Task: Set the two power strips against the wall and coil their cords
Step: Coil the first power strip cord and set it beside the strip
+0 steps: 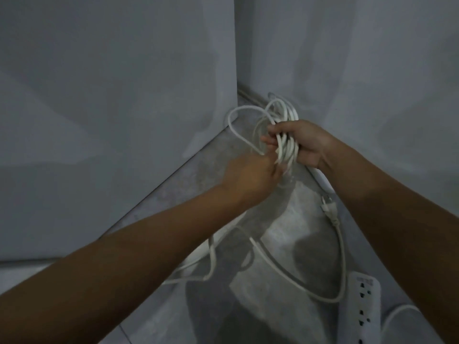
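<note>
The right hand (301, 142) is closed around a bundle of white cord loops (285, 135), which is held up in front of a corner where two grey walls (111, 95) meet. The loops stand out above the fist and hang just below it. The left hand (250, 176) is placed just below and to the left of the bundle, its fingers pinched shut on a strand of the same cord (233, 127), which arcs up and left before curving back into the bundle. Beneath the hands, more white cord is seen trailing loosely over the grey floor (173, 306) in wide bends. A white plug (329, 209) is seen lying on the floor below the right wrist, near the right-hand wall. One white power strip (366, 311) is seen at the lower right, flat on the floor beneath the right forearm, well apart from the held bundle. A second strip cannot be made out with certainty.
</note>
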{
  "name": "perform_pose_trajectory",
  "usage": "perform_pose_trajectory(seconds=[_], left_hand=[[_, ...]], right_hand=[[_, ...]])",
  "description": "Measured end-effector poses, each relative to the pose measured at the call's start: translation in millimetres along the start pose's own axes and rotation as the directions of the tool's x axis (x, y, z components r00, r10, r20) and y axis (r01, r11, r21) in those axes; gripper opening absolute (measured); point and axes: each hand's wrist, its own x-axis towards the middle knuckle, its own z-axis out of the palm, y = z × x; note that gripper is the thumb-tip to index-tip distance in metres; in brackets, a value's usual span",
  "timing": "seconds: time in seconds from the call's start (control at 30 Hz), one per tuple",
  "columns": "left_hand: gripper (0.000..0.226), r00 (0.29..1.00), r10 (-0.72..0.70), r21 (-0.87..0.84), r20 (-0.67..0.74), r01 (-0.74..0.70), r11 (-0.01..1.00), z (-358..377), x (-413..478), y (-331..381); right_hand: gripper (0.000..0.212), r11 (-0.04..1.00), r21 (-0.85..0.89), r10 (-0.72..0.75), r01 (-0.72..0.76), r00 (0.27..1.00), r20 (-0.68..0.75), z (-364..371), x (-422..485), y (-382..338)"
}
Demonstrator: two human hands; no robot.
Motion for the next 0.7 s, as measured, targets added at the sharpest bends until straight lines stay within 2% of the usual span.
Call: perform_pose_trajectory(seconds=[0.07,0.17,0.2,0.27,0.3,0.37,0.4,0.43,0.5,0.57,0.6,0.63,0.7], left_hand=[[0.046,1.0,-0.025,-0.028,-0.007,0.024,0.999,5,-19,-1],[0.057,0.99,-0.013,-0.178,-0.143,-0.013,0.984,9,-52,-9],[0.061,0.989,-0.036,-0.198,-0.142,0.007,0.98,11,-62,-12],[0.072,0.988,-0.148,-0.296,-0.041,0.13,0.946,23,-82,-22],[0.075,0.975,-0.218,-0.381,0.047,0.219,0.898,32,-89,-28],[0.066,0.942,-0.291,-0.523,0.168,0.336,0.784,46,-96,-39],[0.058,0.94,-0.278,-0.533,0.197,0.34,0.775,48,-96,-42],[0.055,0.944,-0.245,-0.511,0.223,0.327,0.795,48,-98,-44],[0.068,0.949,-0.08,-0.403,0.306,0.206,0.892,44,-107,-51],[0.083,0.915,0.169,-0.223,0.365,-0.091,0.971,45,-118,-67],[0.083,0.878,0.267,-0.16,0.397,-0.22,0.962,49,-124,-78],[0.081,0.848,0.287,-0.094,0.446,-0.275,0.957,52,-128,-89],[0.078,0.869,0.231,-0.029,0.438,-0.243,0.97,57,-127,-107]], right_hand=[[0.021,0.999,0.051,-0.002,0.001,1.0,0.021,2,-1,3],[0.023,0.995,0.094,0.009,-0.013,0.999,0.042,8,-1,6],[0.024,0.992,0.127,0.004,-0.009,0.999,0.038,10,0,5],[0.028,0.983,0.182,-0.019,0.016,1.0,0.014,12,3,2],[0.03,0.982,0.189,-0.031,0.029,1.0,0.004,13,5,0],[0.031,0.983,0.177,-0.04,0.043,0.999,-0.016,13,6,-1],[0.032,0.984,0.173,-0.039,0.044,0.999,-0.035,13,7,0],[0.033,0.984,0.172,-0.039,0.049,0.998,-0.058,12,7,0],[0.032,0.984,0.167,-0.052,0.069,0.994,-0.099,9,7,-3],[0.03,0.982,0.168,-0.066,0.086,0.99,-0.124,3,7,-8],[0.029,0.982,0.165,-0.068,0.09,0.989,-0.135,0,7,-9],[0.03,0.983,0.159,-0.066,0.089,0.987,-0.143,-2,7,-9],[0.03,0.987,0.139,-0.059,0.081,0.986,-0.158,-6,8,-7]])
